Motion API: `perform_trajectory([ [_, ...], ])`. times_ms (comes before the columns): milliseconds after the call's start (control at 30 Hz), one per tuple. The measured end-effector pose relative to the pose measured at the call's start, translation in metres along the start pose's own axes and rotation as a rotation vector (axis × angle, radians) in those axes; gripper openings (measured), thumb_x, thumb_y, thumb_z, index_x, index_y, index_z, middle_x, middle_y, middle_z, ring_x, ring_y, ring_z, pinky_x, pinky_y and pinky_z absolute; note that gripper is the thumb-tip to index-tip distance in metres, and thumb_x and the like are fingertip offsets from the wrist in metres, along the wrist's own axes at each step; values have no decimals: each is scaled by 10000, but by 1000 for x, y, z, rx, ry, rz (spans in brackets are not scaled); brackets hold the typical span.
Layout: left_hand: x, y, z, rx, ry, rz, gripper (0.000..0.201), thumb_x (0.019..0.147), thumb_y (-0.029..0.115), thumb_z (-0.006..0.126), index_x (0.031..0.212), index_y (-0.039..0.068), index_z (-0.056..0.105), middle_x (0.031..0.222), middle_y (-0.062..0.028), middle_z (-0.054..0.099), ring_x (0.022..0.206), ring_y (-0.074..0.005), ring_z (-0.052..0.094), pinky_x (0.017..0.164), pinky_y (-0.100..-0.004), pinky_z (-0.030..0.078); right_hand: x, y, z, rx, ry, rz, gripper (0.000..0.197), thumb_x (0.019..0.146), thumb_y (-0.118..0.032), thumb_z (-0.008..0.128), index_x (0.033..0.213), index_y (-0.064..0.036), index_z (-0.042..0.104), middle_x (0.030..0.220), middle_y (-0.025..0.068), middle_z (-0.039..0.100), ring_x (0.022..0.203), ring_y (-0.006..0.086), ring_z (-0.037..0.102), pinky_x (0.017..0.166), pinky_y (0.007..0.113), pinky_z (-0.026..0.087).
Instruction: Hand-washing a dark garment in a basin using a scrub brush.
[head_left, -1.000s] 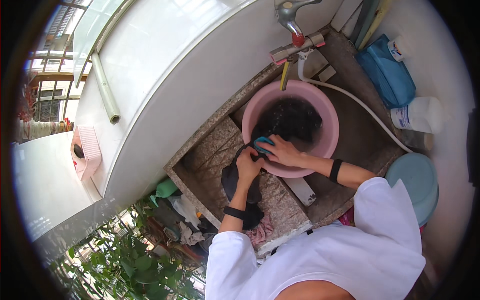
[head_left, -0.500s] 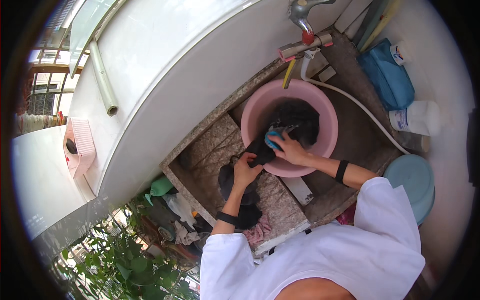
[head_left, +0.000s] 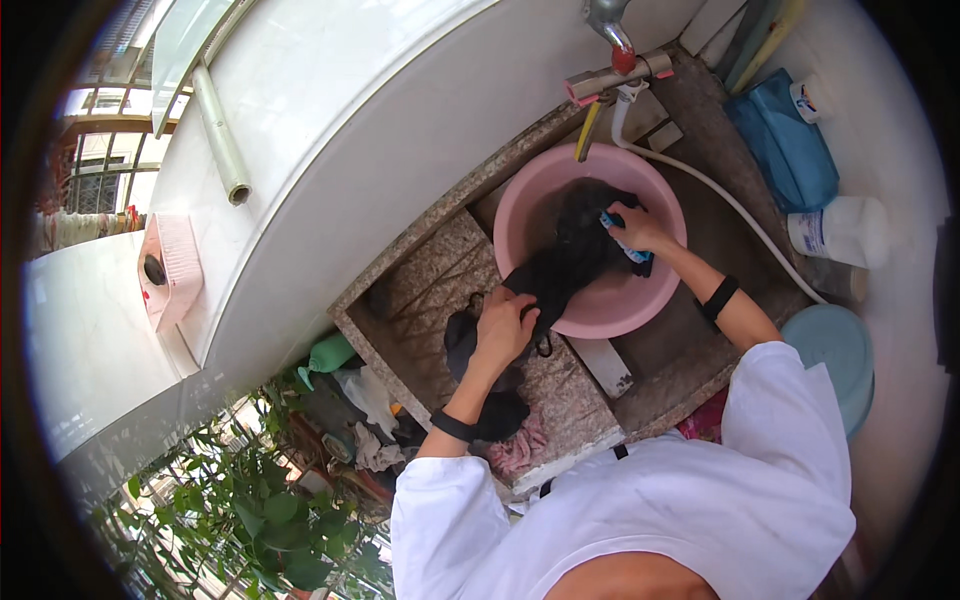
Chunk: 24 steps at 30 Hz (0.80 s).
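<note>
A pink basin (head_left: 620, 318) with murky water stands in the stone sink. Wet black clothing (head_left: 572, 245) lies stretched from the water over the basin's left rim. My left hand (head_left: 506, 324) is closed on its near end, just outside the rim. In my right hand (head_left: 640, 228) is a blue scrubbing brush (head_left: 636, 254), pressed against the cloth at the right side of the basin. Its bristles are mostly hidden. More dark cloth (head_left: 497, 415) lies in a heap below my left wrist, beside a pink rag (head_left: 520, 445).
A tap (head_left: 612, 30) with a valve and a white hose (head_left: 720, 190) sits beyond the basin. At the right are a blue bag (head_left: 785, 145), a white bottle (head_left: 845, 232) and a pale blue-green basin (head_left: 830, 360). A ridged stone slab (head_left: 425, 285) lies left.
My right hand has moved the brush from the basin's left side to its right side. The black clothing now stretches farther across the basin, and my left hand lies over its near end.
</note>
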<state>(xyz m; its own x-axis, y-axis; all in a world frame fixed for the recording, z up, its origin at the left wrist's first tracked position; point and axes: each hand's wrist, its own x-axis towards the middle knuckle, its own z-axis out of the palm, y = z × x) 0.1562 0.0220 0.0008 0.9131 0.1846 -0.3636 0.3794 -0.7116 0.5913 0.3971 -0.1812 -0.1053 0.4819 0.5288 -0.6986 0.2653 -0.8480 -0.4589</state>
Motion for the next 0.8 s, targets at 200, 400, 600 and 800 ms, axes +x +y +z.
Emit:
perform_trajectory([
  [200, 30, -3, 20, 275, 189, -105, 281, 753, 145, 638, 1025, 105, 579, 1002, -140, 505, 954, -317, 500, 786, -388, 442, 29, -26, 11, -125, 453, -405, 483, 754, -223, 629, 1202, -198, 450, 1233, 167, 408, 1139, 369, 418, 858, 480, 430],
  [400, 7, -30, 32, -679, 328, -362, 165, 868, 149, 513, 992, 40, 515, 897, -171, 571, 859, -299, 551, 765, -350, 422, 0, -15, -20, -142, 120, -121, 531, 747, -137, 627, 1235, -203, 428, 1100, 195, 476, 1033, 372, 493, 851, 456, 427],
  [600, 10, -41, 55, -523, 430, -571, 220, 910, 211, 419, 968, 11, 490, 856, -221, 578, 841, -370, 569, 737, -407, 420, -25, -45, -13, -157, 595, -241, 519, 710, -125, 649, 1197, -179, 480, 1074, 170, 497, 972, 370, 516, 765, 443, 463],
  [800, 29, -24, 60, -1362, 531, -577, 126, 935, 165, 420, 942, 63, 494, 898, -81, 584, 821, -172, 567, 715, -298, 458, -18, -92, 94, -118, 252, -644, 530, 766, -197, 613, 1258, -266, 429, 1011, 155, 484, 975, 352, 515, 754, 433, 485],
])
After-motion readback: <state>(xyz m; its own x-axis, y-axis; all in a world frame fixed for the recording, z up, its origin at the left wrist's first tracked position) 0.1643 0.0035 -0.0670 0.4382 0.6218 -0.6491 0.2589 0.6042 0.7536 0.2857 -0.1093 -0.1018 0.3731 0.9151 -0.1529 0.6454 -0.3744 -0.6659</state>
